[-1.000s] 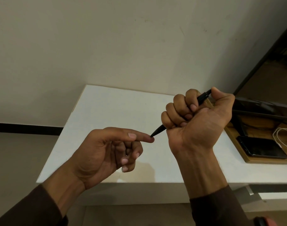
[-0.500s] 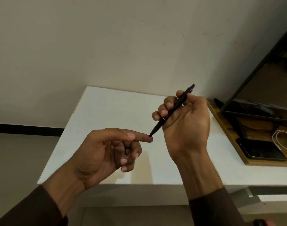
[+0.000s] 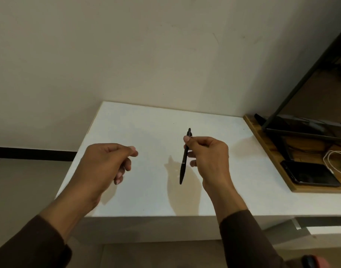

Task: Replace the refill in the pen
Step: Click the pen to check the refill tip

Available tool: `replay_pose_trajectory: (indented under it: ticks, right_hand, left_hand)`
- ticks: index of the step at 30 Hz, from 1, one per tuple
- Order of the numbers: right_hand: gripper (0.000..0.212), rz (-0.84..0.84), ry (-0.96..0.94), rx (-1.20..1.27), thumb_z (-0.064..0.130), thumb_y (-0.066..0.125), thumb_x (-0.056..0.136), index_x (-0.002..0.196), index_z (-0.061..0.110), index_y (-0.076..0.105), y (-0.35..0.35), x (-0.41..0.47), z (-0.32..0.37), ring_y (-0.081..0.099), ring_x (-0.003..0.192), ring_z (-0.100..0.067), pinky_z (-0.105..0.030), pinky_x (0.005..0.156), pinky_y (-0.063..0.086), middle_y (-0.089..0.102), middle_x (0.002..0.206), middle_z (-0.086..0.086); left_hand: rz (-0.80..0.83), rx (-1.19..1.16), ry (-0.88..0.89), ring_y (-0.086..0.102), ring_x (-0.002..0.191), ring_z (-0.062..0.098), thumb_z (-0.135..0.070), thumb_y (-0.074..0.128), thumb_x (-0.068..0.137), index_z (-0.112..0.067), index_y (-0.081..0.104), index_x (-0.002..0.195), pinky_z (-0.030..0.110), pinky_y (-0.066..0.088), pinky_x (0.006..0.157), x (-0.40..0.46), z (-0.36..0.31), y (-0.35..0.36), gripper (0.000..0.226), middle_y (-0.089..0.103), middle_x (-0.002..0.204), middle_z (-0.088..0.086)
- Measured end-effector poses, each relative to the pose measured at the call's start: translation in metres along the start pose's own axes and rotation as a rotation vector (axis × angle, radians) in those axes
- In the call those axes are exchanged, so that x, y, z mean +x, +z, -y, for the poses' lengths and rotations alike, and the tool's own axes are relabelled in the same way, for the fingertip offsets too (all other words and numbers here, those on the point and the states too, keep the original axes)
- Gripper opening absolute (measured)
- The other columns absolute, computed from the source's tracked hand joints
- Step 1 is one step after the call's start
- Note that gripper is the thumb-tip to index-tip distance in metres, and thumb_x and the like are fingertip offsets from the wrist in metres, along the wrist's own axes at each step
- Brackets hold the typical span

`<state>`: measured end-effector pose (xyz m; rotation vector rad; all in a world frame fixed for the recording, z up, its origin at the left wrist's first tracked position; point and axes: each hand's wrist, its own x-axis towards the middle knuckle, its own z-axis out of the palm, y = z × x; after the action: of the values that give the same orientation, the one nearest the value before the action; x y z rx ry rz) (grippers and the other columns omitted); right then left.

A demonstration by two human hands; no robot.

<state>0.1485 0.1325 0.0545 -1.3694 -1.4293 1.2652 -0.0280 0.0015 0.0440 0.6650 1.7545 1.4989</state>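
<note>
Head cam is looking down at both hands over a white table (image 3: 138,132). Starting at the fingertips: the right hand (image 3: 210,157) has the thumb tip and the first finger pinched on the upper part of a black pen (image 3: 184,161), just below the clip end. The pen hangs close to upright, clicker end up, writing tip pointing down toward the tabletop and slightly to the left. Can't tell whether the tip actually touches the table or just floats above it. The other right-hand fingers are curled loosely behind the barrel, and 2 of their tips poke out beside it.

The left hand (image 3: 107,163) has nothing in it as far as I can see. The thumb and first finger are nearly touching at the tips, and the rest of the fingers are folded down into the palm. It sits well apart from the pen, off to the left, above the table.

Both wrists run back into dark brown sleeves (image 3: 249,238). Off to the right there's a wooden board (image 3: 262,140) with a dark phone (image 3: 309,176) lying flat on it, a white cable (image 3: 332,157) next to that, and a black stand (image 3: 301,124) behind. Plain cream wall (image 3: 146,55) at the back.
</note>
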Motion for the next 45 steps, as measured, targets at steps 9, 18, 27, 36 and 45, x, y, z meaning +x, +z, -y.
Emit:
replay_pose_trajectory:
  ticks: [9, 18, 27, 36, 45]
  right_hand:
    - [0.032, 0.092, 0.053, -0.27, 0.026, 0.082, 0.086, 0.081, -0.004, 0.073, 0.024, 0.01, -0.033, 0.067, 0.064, -0.023, -0.04, 0.069, 0.059, 0.071, 0.072, -0.013]
    - [0.041, 0.088, 0.018, -0.44, 0.034, 0.079, 0.088, 0.07, -0.001, 0.069, 0.031, 0.009, -0.04, 0.052, 0.047, -0.012, -0.022, 0.051, 0.038, 0.064, 0.061, -0.006]
    - [0.032, 0.164, 0.085, -0.481, 0.028, 0.084, 0.084, 0.076, -0.001, 0.073, 0.018, 0.009, -0.041, 0.062, 0.058, -0.026, -0.034, 0.06, 0.052, 0.077, 0.081, -0.02]
    - [0.035, 0.165, 0.018, -0.47, 0.032, 0.081, 0.087, 0.078, -0.001, 0.077, 0.032, 0.006, -0.041, 0.06, 0.055, -0.021, -0.037, 0.07, 0.06, 0.077, 0.079, -0.018]
    - [0.033, 0.163, 0.0, -0.495, 0.037, 0.078, 0.088, 0.081, 0.004, 0.079, 0.038, 0.005, -0.046, 0.059, 0.054, -0.015, -0.03, 0.065, 0.056, 0.077, 0.079, -0.012]
  left_hand:
    - [-0.208, 0.264, 0.049, 0.053, 0.053, 0.023, -0.022, 0.071, 0.092, -0.011, 0.076, 0.07, 0.03, 0.045, 0.055, 0.013, 0.009, -0.022, 0.025, 0.07, 0.055, 0.0]
    - [-0.143, 0.72, -0.041, 0.06, 0.06, 0.019, -0.033, 0.081, 0.083, -0.008, 0.073, 0.066, 0.026, 0.036, 0.051, 0.013, 0.018, -0.028, 0.031, 0.069, 0.065, 0.006]
    - [-0.147, 0.728, -0.014, 0.06, 0.059, 0.016, -0.031, 0.082, 0.084, -0.008, 0.075, 0.068, 0.024, 0.033, 0.05, 0.012, 0.027, 0.002, 0.028, 0.068, 0.063, 0.004]
    - [-0.158, 0.71, 0.083, 0.063, 0.066, 0.017, -0.04, 0.078, 0.085, -0.018, 0.068, 0.062, 0.053, 0.053, 0.09, 0.007, 0.031, 0.038, 0.034, 0.066, 0.061, -0.006]
    - [-0.179, 0.71, 0.125, 0.063, 0.069, 0.017, -0.044, 0.076, 0.086, -0.02, 0.067, 0.064, 0.05, 0.047, 0.094, 0.01, 0.038, 0.048, 0.034, 0.063, 0.062, -0.009]
